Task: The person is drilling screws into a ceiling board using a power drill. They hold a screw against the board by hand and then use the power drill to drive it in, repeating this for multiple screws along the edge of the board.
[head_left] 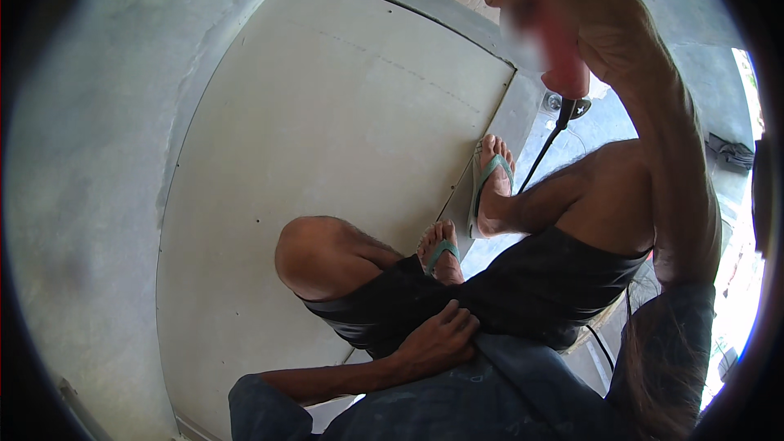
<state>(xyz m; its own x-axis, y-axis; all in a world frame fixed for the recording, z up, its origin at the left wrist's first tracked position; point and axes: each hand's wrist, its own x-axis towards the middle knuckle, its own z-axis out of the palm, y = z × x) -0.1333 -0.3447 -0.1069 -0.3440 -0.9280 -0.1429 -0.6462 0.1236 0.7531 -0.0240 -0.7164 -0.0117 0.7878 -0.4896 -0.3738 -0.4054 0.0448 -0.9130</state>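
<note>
At the upper right, my right hand (pixel 563 0) is raised and wrapped around the grip of a red corded power drill (pixel 565 73). The drill's body lies across the top edge, its dark chuck pointing left, and part of it is cut off. A black cord (pixel 542 152) runs down from the handle past my foot. My left hand (pixel 441 335) rests in my lap against the dark shirt and black shorts (pixel 531 286). Its fingers are curled in, and whatever is under them is hidden.
A large pale flat board (pixel 327 139) with small dark screw spots spans the left and middle. A grey plastered wall (pixel 98 131) rises at left. My sandalled feet (pixel 494 196) are at the board's right edge. A dark cloth-like bundle (pixel 729 151) lies at far right.
</note>
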